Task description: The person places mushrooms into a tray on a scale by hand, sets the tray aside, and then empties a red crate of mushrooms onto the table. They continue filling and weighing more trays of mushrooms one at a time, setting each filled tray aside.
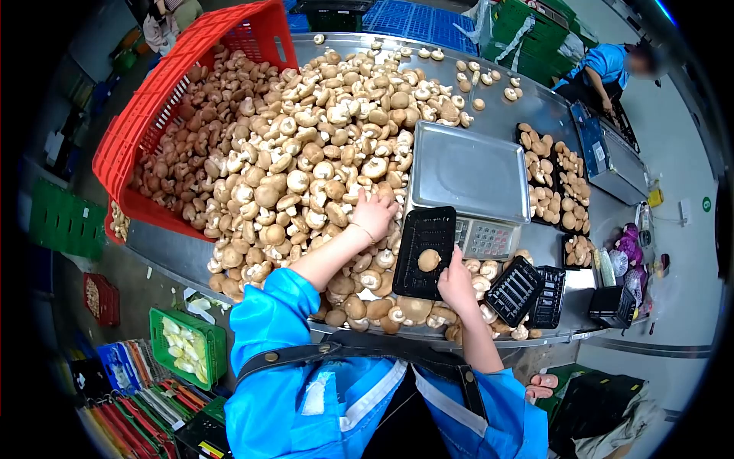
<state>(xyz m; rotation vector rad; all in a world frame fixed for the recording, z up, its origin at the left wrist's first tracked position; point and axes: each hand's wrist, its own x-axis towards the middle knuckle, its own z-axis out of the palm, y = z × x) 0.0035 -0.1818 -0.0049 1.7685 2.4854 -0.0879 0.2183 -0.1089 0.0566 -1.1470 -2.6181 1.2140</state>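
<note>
My left hand (374, 214) rests on the pile of shiitake mushrooms (298, 164), its fingers apart over the caps; whatever lies under the palm is hidden. With my right hand (457, 286) I grip the lower right edge of a black plastic tray (417, 233), which tilts in front of the scale. One mushroom (429, 260) lies in that tray. Behind it stands a digital scale with a bare metal pan (469, 170) and a keypad (488, 240), partly covered by the tray.
A tipped red crate (138, 168) spills mushrooms at the left. Filled trays (571, 172) stand right of the scale. Black trays (514, 291) lie near the front edge. A co-worker in blue (604, 65) is at the far right. A green crate of vegetables (216, 353) sits below left.
</note>
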